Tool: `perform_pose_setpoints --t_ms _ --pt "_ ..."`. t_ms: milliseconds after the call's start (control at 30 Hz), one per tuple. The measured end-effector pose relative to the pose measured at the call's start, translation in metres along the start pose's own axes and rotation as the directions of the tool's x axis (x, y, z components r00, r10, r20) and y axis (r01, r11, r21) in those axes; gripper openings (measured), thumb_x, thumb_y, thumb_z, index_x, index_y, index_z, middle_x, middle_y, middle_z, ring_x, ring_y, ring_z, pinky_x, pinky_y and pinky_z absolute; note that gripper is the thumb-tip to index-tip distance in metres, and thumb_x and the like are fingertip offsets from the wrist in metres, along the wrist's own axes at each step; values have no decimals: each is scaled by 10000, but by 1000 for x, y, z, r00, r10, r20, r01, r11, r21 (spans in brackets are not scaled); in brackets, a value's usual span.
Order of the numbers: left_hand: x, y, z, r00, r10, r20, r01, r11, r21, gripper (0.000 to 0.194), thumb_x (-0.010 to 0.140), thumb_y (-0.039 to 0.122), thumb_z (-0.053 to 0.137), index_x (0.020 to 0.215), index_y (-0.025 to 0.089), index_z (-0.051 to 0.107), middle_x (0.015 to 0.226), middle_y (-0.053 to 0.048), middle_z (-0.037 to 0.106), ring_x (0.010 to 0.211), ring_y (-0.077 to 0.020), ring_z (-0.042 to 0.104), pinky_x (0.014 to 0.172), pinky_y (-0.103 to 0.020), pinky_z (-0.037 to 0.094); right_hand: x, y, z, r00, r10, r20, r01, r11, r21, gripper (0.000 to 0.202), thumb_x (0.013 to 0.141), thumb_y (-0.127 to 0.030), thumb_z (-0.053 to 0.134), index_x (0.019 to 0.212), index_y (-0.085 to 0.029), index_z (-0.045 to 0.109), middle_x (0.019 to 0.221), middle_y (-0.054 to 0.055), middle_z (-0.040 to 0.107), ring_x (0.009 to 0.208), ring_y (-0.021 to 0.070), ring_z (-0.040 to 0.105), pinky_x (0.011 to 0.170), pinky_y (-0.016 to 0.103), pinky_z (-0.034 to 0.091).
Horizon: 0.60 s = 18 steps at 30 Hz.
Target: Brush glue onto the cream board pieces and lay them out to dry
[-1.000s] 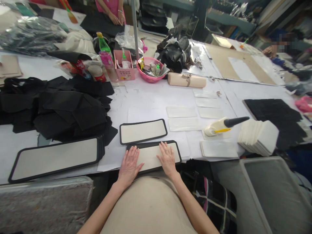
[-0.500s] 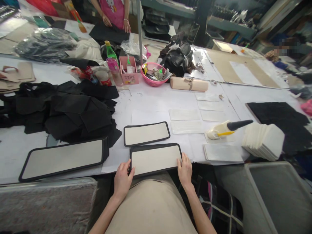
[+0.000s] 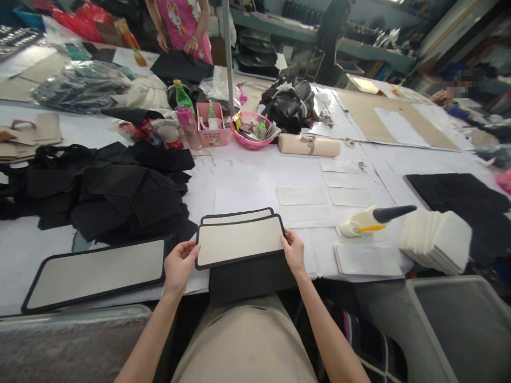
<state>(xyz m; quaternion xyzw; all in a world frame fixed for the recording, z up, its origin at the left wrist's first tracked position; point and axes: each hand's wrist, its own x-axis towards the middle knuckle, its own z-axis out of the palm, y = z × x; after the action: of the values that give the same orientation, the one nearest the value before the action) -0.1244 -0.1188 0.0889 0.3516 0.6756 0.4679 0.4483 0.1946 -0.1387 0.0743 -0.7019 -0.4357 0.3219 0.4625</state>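
Note:
Between my two hands is a black-edged panel (image 3: 239,242), a long rounded rectangle with a pale board face. My left hand (image 3: 180,264) pinches its left end, and my right hand (image 3: 293,251) grips the right end. Behind it a similar bordered panel (image 3: 235,217) lies on the table, mostly covered by the held one. Nearer my body a plain black sheet (image 3: 251,276) rests at the table edge. To the left lies a longer stack of black-edged panels (image 3: 99,268).
Black cut pieces (image 3: 120,186) are heaped on the left. On the right stand a glue container with a black nozzle (image 3: 363,221), stacked white pieces (image 3: 437,239) and flat pale strips (image 3: 301,196). A pink basket (image 3: 251,143) sits farther back. Across the table a person in a pink apron (image 3: 183,24) works.
Both hands have lifted the panel and moved it away from my body, over the panel behind it. A black sheet beneath has come into view.

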Motion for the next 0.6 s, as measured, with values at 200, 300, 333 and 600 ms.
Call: perform_pose_setpoints --t_ms 200,300,333,600 --pt "59 -27 23 992 124 -30 -108 943 314 387 653 461 663 868 140 647 751 -57 664 689 -201 627 670 -332 500 47 13 34 999 30 16 -19 890 -456 308 824 -227 526 1106 -150 625 962 86 699 878 212 661 782 310 500" --pt "64 -37 24 986 166 -22 -134 857 497 363 705 455 596 895 149 642 760 -59 659 705 -219 631 677 -338 484 62 18 28 1000 -10 -2 7 794 -608 264 868 -249 511 1093 -189 634 1013 70 674 875 188 652 748 280 484" --pt "62 -36 23 980 199 -30 -149 820 553 361 729 454 575 919 153 639 787 -61 657 713 -218 630 675 -335 479 69 19 23 1000 -18 -15 5 770 -638 247 887 -260 495 1076 -200 640 1006 60 671 853 176 652 734 271 477" --pt "-5 -21 48 832 515 207 -492 511 705 224 893 329 469 1034 211 597 1008 -79 629 885 -229 620 779 -351 491 172 14 17 997 62 45 6 525 -851 213 926 -282 488 924 -219 691 981 60 686 854 166 649 698 242 443"
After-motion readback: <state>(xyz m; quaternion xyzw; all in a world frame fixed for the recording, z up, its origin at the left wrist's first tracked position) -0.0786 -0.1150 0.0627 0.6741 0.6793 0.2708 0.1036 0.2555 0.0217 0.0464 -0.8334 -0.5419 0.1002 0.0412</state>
